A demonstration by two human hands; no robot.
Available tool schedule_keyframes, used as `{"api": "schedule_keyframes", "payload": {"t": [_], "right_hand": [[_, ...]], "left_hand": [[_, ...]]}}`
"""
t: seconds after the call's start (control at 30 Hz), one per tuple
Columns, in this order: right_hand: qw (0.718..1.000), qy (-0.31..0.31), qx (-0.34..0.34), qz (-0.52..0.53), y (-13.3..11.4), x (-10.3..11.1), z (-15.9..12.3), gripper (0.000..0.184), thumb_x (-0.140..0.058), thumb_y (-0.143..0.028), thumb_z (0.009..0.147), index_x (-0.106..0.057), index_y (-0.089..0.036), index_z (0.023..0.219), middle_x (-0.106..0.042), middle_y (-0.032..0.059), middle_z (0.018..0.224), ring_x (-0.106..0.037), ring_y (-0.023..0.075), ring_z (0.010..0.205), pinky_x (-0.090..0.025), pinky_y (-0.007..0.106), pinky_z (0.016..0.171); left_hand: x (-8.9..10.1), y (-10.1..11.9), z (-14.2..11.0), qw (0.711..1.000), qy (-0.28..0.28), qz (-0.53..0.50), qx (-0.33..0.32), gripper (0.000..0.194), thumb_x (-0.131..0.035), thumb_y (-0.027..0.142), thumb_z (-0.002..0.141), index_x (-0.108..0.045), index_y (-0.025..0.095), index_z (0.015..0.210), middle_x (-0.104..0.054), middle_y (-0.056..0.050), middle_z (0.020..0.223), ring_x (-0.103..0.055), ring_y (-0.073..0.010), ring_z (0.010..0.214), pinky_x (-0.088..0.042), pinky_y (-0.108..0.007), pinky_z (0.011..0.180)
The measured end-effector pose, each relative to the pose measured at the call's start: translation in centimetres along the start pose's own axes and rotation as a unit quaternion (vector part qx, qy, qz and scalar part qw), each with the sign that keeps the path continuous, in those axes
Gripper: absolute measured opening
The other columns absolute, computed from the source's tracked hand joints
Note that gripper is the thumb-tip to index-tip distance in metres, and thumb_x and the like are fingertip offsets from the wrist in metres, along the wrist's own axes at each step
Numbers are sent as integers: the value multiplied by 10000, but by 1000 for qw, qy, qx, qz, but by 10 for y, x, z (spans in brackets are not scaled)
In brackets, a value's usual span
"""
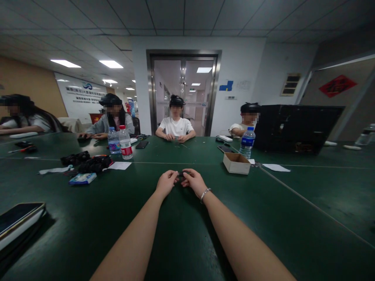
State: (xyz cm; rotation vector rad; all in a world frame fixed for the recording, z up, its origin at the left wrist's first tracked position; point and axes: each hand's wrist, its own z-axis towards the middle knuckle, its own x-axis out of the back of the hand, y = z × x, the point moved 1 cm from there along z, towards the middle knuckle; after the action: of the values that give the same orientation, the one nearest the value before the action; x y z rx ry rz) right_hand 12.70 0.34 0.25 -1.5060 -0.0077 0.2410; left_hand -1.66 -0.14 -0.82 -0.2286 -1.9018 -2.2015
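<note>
Part [180, 174], small and dark, is pinched at the fingertips of left hand [166, 182] and right hand [193, 182], low over bench [178, 230]. Pick-up looks done, handling mid-way, release not yet done. Too small to tell whether it's one piece or two, joined or loose, so remaining work unclear. Box [236, 168] stands right of the hands, apart; contents not readable.
</note>
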Motion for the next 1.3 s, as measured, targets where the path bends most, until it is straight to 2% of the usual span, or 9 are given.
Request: {"api": "schedule_keyframes", "payload": {"t": [0.13,0.37,0.7,1.3], "right_hand": [[1000,-9,-1,11,0,1,0,126,-504,-82,846,-532,-119,963,-572,5,605,-596,113,467,-503,170,420],[999,-3,-1,40,1,2,0,119,-509,-118,859,-522,-112,978,-567,7,584,-588,118,458,-494,183,425],[1000,-10,-10,21,-2,0,-3,118,-487,-94,864,-525,-97,975,-574,20,579,-593,124,471,-497,184,441],[999,-8,-14,29,1,2,1,89,-530,-118,855,-526,-101,942,-580,20,578,-596,123,469,-497,181,426]], "left_hand": [[1,1,0,1000,4,0,-16,289,-493,408,786,-601,173,914,-617,-49,778,-557,-135,659,-400,-176,477],[1,11,-5,999,30,-17,-4,248,-475,339,795,-602,158,908,-612,-60,796,-558,-131,651,-401,-163,443],[0,5,-2,1000,16,-1,-10,255,-492,365,786,-602,164,900,-620,-54,788,-556,-129,649,-403,-165,452],[2,10,-5,999,10,-39,-5,304,-579,384,734,-627,129,893,-642,-81,812,-568,-131,645,-403,-169,457]]}}
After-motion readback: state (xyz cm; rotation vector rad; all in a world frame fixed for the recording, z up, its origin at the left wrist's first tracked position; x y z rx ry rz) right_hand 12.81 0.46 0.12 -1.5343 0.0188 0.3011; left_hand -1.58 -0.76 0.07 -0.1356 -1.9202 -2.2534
